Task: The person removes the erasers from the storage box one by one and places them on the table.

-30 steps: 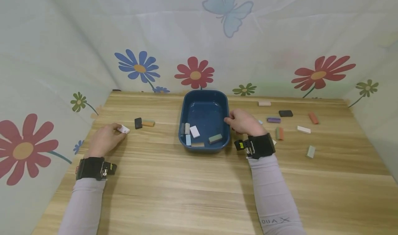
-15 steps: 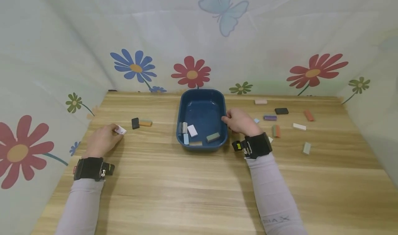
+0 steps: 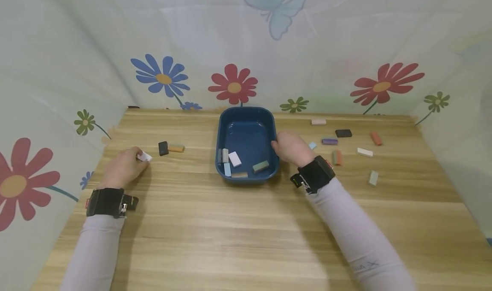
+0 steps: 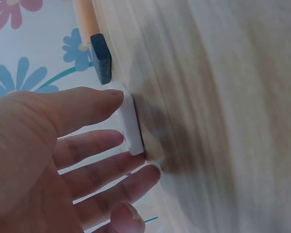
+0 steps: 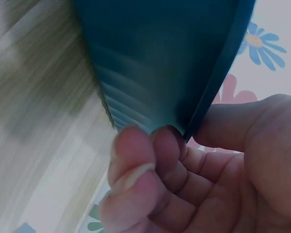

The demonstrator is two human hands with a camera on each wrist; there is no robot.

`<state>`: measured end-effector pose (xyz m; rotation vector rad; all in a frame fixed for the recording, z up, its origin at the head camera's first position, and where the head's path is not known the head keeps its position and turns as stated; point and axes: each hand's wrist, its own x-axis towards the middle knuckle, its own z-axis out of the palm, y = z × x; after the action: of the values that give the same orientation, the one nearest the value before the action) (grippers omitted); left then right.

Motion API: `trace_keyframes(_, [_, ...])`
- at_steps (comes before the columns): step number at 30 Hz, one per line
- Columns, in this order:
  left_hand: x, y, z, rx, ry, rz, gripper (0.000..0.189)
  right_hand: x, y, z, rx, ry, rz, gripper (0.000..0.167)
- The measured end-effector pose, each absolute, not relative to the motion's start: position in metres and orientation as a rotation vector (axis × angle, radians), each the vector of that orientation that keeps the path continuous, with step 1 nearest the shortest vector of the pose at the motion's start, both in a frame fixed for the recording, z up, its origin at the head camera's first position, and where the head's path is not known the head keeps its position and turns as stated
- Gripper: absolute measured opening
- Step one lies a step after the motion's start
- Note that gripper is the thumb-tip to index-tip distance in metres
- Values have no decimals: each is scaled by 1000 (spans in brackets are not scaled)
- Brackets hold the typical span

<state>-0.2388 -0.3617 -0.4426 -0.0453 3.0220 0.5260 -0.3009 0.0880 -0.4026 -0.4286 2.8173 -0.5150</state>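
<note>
At the left of the table, my left hand [image 3: 124, 167] holds a small white block [image 3: 144, 157], eraser-like in shape. In the left wrist view the thumb lies on one side of this white block [image 4: 130, 124] and the fingers on the other; it stays on or very near the wood. My right hand [image 3: 294, 148] grips the right wall of a dark blue tub [image 3: 247, 181]. Seen from the right wrist, the thumb is at the rim of the tub [image 5: 150, 58] and curled fingers are against its outer side. Several small blocks lie in the tub's near part.
Beyond my left hand lie a black block [image 3: 163, 148] and an orange stick-shaped block [image 3: 176, 148], end to end. Right of the tub several more blocks are scattered, among them a purple one [image 3: 329, 142], a black one [image 3: 344, 133] and a white one [image 3: 364, 152]. A flowered sheet [image 3: 326, 47] borders the table.
My right forearm has swung outward to the right while the hand stays at the tub's rim. The left hand keeps its hold on the white block. The head view has shifted slightly.
</note>
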Motion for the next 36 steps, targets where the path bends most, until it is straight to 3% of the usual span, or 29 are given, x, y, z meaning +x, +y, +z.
trace_keyframes(8, [-244, -350, -427, -55, 3035, 495, 55, -299, 85, -395, -459, 2859, -406, 28])
trace_keyframes(13, [-250, -314, -400, 20, 3100, 485, 52, -296, 83, -392, -481, 2888, -349, 27])
trace_keyframes(21, [-263, -198, -360, 747, 2999, 408, 42, -296, 84, -394, -501, 2911, -347, 26])
trace_keyframes(26, [-268, -119, -356, 1205, 2797, 134, 38, -296, 85, -394, -516, 2926, -325, 25])
trace_keyframes(30, [-272, -80, -368, 1298, 2687, -144, 28, -295, 83, -395, -555, 2937, -304, 25])
trace_keyframes(36, [-273, -58, -384, 1336, 2623, -381, 16, -295, 82, -400, -550, 2947, -281, 28])
